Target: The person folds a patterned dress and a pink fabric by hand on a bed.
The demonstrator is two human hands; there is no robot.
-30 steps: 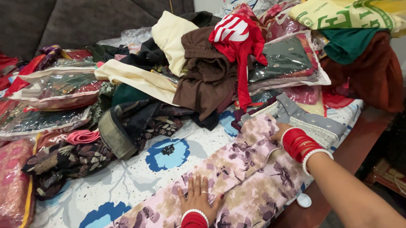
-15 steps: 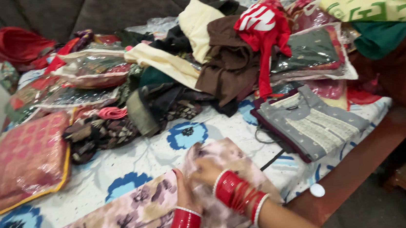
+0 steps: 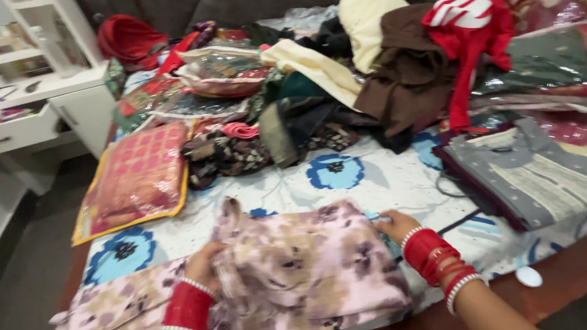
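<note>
- Pink flowered cloth [image 3: 303,277] lies on the near edge of the bed [image 3: 380,179], partly doubled over; a longer stretch trails off to the near left.
- Left hand [image 3: 207,264] sits at the left side of the doubled part, fingers curled into a bunched ridge of the cloth, seemingly gripping it to hold the fold in place.
- Right hand [image 3: 394,225] rests at the right edge of the cloth, fingers pressed together and flat on it, apparently pinning that corner down.
- Both wrists carry red bangles [image 3: 436,259].
- Right of the cloth, apart from it: a folded grey garment [image 3: 542,178] laid flat.
- Far left: a pink packet with yellow border [image 3: 135,179].
- Far side: a heap of mixed clothes [image 3: 398,71], brown, cream and red on top.
- Left of the bed: a white cabinet [image 3: 26,103], drawer partly open.
</note>
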